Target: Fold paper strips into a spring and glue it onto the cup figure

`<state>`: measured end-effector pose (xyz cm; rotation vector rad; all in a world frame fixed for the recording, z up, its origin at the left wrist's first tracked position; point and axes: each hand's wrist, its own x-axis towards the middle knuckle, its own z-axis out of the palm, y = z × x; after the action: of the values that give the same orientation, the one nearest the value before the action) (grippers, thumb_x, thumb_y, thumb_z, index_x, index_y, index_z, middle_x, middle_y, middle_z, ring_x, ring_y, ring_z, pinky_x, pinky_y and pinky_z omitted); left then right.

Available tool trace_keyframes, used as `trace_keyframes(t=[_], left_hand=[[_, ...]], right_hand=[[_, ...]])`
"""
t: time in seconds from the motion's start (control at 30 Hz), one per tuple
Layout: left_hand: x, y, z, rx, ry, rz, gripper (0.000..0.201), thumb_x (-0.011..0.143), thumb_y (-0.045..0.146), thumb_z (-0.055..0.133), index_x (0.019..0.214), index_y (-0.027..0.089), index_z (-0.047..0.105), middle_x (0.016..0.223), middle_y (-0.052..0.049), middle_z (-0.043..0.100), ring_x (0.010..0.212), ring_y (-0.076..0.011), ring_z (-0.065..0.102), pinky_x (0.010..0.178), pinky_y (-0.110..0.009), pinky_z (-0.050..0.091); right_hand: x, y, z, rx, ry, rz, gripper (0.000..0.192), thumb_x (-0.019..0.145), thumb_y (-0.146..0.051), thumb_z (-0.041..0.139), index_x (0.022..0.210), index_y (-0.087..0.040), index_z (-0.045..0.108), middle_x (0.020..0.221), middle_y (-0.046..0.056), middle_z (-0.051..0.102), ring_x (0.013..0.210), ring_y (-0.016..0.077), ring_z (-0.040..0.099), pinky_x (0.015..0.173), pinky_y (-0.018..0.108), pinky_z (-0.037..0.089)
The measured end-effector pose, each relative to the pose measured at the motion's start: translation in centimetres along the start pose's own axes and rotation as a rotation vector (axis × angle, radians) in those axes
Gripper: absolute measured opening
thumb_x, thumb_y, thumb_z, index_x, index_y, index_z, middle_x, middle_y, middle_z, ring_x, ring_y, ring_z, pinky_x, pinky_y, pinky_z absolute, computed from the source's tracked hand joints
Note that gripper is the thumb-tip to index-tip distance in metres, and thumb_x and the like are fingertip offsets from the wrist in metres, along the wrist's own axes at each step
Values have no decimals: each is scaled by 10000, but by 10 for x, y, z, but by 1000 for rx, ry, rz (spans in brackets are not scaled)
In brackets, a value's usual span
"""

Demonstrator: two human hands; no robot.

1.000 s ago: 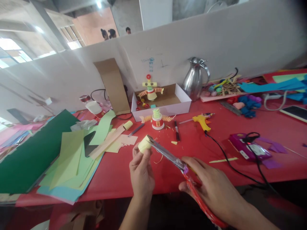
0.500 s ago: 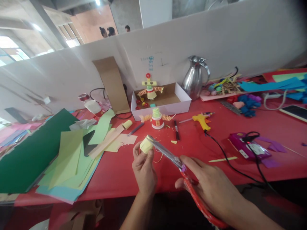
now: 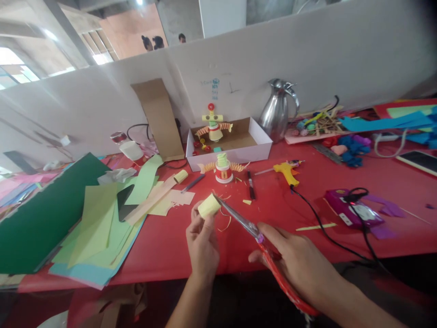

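Observation:
Between its thumb and fingers my left hand (image 3: 204, 239) pinches a small pale-yellow paper tube (image 3: 209, 207), held above the red table. My right hand (image 3: 300, 259) is wrapped round the handles of red-handled scissors (image 3: 273, 264). Their metal blades look closed or nearly so, with the tips at the right rim of the tube. Behind my hands stands a paper figure (image 3: 223, 169) with a red-and-white base, a coiled green top and folded-paper arms. A finished-looking figure (image 3: 214, 130) with a yellow head and red ball stands farther back, by the white box.
A white cardboard box (image 3: 235, 155) and a steel jug (image 3: 277, 111) stand at the back. Coloured paper sheets (image 3: 99, 232) and a green board (image 3: 51, 214) lie left. On the right are a yellow glue gun (image 3: 287, 173), a corded purple power box (image 3: 353, 209) and a phone (image 3: 418, 160).
My left hand has turned the paper tube slightly, so more of its side shows. The scissors' tips stay at its rim, and their blades look narrower.

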<state>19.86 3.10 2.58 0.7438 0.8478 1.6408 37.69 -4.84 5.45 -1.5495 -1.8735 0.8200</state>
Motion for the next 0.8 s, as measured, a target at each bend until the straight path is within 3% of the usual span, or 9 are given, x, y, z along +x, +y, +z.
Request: trace_keyframes(t=[0.13, 0.2, 0.33, 0.4, 0.57, 0.8], left_hand=[[6, 13, 2, -182, 1, -185, 114, 779, 241, 754, 857, 158, 752, 972, -52, 693, 925, -130, 643, 881, -228, 517], [10, 19, 3, -288, 7, -326, 91, 838, 212, 688, 875, 139, 729, 939, -53, 700, 866, -114, 647, 838, -220, 528], [17, 22, 2, -429, 125, -559, 167, 928, 209, 561, 864, 127, 692, 855, -53, 681, 758, -101, 621, 760, -221, 538], [18, 21, 0, -455, 118, -633, 214, 944, 259, 541, 868, 120, 685, 848, -63, 666, 731, -106, 602, 729, -232, 540], [16, 21, -2, -496, 33, -708, 332, 920, 413, 564, 757, 141, 666, 733, -40, 592, 622, -96, 523, 597, -220, 501], [15, 25, 2, -481, 85, -770, 309, 905, 406, 592, 765, 146, 681, 744, -52, 635, 679, -119, 590, 636, -228, 531]], right_hand=[[3, 5, -4, 66, 33, 74, 157, 917, -331, 546, 1048, -246, 559, 815, 18, 738, 709, 193, 727, 602, 242, 528], [5, 8, -7, -2, 94, 98, 208, 911, -420, 562, 1003, -233, 563, 757, 18, 715, 674, 199, 709, 576, 249, 513], [6, 16, -8, -237, 176, 40, 418, 890, -507, 574, 1198, -228, 537, 1018, 85, 718, 772, 233, 717, 612, 302, 528], [6, 18, -7, -342, 182, -18, 483, 883, -518, 580, 1270, -239, 502, 1158, 113, 682, 831, 253, 719, 614, 322, 533], [10, 18, -6, -527, 221, -151, 459, 897, -485, 567, 1261, -210, 515, 1155, 140, 671, 942, 291, 690, 644, 348, 538], [15, 24, -9, -623, 262, -219, 479, 897, -498, 570, 1261, -189, 528, 1140, 128, 672, 978, 300, 667, 693, 373, 542]])
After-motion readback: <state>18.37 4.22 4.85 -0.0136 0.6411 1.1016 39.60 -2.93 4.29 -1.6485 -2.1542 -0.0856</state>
